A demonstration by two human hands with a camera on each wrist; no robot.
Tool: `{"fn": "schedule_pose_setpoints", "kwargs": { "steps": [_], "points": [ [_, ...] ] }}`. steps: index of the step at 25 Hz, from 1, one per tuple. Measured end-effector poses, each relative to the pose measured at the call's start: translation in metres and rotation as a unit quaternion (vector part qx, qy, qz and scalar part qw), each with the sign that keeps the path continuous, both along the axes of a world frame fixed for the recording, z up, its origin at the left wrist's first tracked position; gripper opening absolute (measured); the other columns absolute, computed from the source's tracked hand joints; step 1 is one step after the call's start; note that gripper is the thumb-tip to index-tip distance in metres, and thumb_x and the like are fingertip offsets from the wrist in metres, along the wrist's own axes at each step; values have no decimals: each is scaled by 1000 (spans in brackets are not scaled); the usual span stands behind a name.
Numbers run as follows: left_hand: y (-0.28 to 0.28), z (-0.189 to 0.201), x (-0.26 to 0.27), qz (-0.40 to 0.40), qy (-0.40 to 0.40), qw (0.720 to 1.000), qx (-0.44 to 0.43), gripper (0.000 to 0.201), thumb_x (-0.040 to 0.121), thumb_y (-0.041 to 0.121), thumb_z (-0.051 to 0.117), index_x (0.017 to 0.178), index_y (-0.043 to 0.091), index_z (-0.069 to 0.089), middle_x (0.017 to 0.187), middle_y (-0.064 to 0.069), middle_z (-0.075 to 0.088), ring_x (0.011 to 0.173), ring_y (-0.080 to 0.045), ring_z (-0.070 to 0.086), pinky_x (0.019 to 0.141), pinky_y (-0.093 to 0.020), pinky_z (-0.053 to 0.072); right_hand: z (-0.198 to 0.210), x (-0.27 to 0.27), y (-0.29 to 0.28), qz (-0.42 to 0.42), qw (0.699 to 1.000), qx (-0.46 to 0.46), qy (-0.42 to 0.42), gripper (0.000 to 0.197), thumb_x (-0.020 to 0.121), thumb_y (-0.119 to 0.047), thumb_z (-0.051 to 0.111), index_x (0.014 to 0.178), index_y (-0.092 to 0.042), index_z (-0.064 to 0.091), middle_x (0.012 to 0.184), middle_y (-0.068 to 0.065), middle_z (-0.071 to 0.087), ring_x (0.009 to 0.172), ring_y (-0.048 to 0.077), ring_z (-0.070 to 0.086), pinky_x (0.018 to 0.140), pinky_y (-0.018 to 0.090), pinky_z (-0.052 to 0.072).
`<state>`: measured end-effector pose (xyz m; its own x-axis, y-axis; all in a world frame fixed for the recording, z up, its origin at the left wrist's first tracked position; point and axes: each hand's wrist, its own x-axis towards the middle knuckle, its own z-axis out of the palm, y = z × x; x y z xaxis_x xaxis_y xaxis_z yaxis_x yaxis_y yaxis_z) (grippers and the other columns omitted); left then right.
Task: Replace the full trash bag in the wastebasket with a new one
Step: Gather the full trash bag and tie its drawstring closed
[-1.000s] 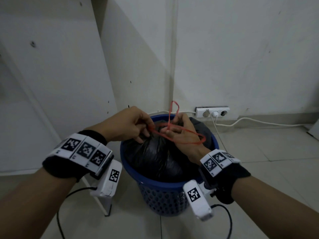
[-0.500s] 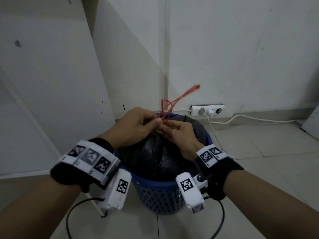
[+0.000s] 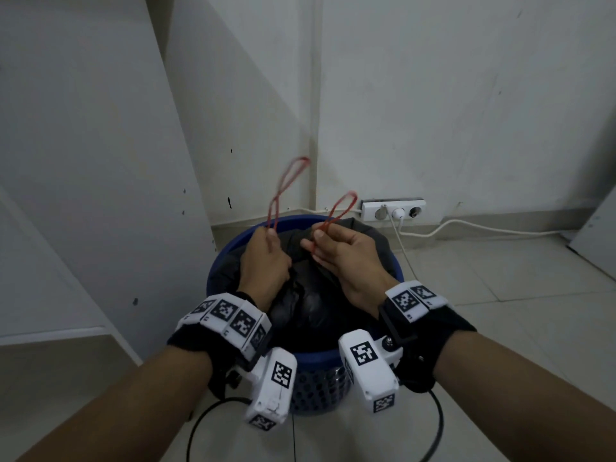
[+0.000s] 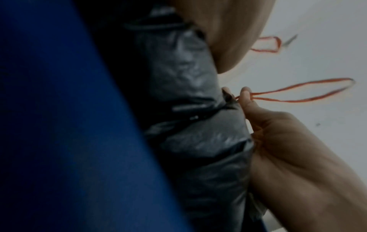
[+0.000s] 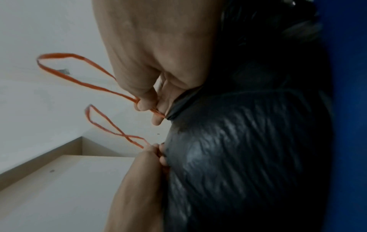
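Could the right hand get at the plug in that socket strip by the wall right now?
Probably not as things stand. The right hand is pinching a red loop of the bag, so it is occupied. The strip lies beyond the basket, with nothing blocking it.

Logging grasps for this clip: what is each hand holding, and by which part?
Left hand pinches one red drawstring loop near its base at the black trash bag; right hand pinches the other loop likewise.
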<state>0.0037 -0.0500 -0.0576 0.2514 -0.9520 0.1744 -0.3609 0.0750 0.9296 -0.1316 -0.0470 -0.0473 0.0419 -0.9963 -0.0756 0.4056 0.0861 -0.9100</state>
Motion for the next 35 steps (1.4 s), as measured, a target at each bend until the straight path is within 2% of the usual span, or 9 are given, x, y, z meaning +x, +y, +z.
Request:
{"fn": "schedule_pose_setpoints", "kwargs": {
  "steps": [3, 7, 9, 18, 23, 25, 28, 31, 35],
  "points": [
    [-5, 1, -1, 15, 36, 999, 20, 34, 105, 38, 26, 89, 13, 42, 67, -8, 56, 53, -22, 51, 54, -32, 44, 0, 1, 2, 28, 998, -33, 34, 13, 96, -2, 59, 98, -9, 70, 94, 5, 72, 86, 14, 72, 77, 19, 58],
    [-4, -8, 0, -92, -249, 963, -55, 26, 103, 36, 32, 85, 19, 40, 78, -9, 61, 75, -34, 61, 71, -47, 49, -4, -2, -1, 42, 993, -81, 69, 19, 92, 3, 62, 110, 6, 69, 97, 12, 73, 84, 18, 70, 84, 27, 59],
    [-4, -9, 2, -127, -305, 941, -79, 20, 103, 33, 34, 93, 20, 45, 84, -8, 65, 78, -34, 62, 71, -47, 49, -3, -9, -3, 47, 993, -84, 69, 19, 92, 6, 61, 109, 7, 68, 94, 11, 73, 80, 15, 71, 79, 23, 59],
    [4, 4, 7, -189, -320, 926, -61, 24, 101, 31, 44, 83, 17, 52, 69, 3, 58, 65, -19, 55, 58, -33, 37, 6, -18, 3, 19, 992, -69, 101, 15, 84, 7, 71, 89, -4, 62, 77, 17, 68, 62, 25, 70, 63, 30, 60],
    [13, 8, 9, -188, -330, 917, -122, 21, 96, 20, 52, 85, 10, 67, 75, -2, 62, 66, -15, 56, 62, -28, 40, 5, -21, 0, 30, 985, -61, 156, 3, 88, 5, 68, 90, 4, 69, 78, 16, 72, 68, 25, 71, 73, 32, 62],
    [15, 8, 9, -196, -342, 907, -147, 20, 95, 16, 51, 87, 9, 69, 81, -5, 61, 72, -18, 55, 68, -31, 43, 4, -22, -3, 33, 950, -130, 282, 7, 90, -2, 68, 92, 1, 75, 79, 13, 75, 72, 21, 72, 79, 31, 61],
    [17, 10, 7, -167, -339, 907, -185, 16, 94, 12, 52, 83, 6, 62, 77, -2, 51, 68, -14, 45, 63, -24, 32, 14, -20, -3, 33, 819, -266, 508, 17, 90, -6, 65, 81, -11, 78, 66, -5, 71, 67, 8, 67, 74, 22, 54],
    [17, 13, 8, -152, -344, 902, -211, 16, 96, 12, 50, 82, 7, 54, 78, 2, 42, 68, -12, 39, 63, -24, 28, 29, -17, 1, 44, 701, -353, 618, 22, 86, -4, 59, 68, -11, 68, 65, 3, 66, 68, 21, 62, 65, 32, 46],
    [24, 15, 7, -175, -305, 910, -221, 9, 101, 15, 44, 92, 13, 45, 86, -1, 45, 71, -16, 46, 64, -27, 36, 48, -19, 1, 79, 669, -328, 662, 25, 82, -1, 56, 67, -21, 54, 60, -8, 46, 65, 21, 49, 61, 27, 32]
  ]
}}
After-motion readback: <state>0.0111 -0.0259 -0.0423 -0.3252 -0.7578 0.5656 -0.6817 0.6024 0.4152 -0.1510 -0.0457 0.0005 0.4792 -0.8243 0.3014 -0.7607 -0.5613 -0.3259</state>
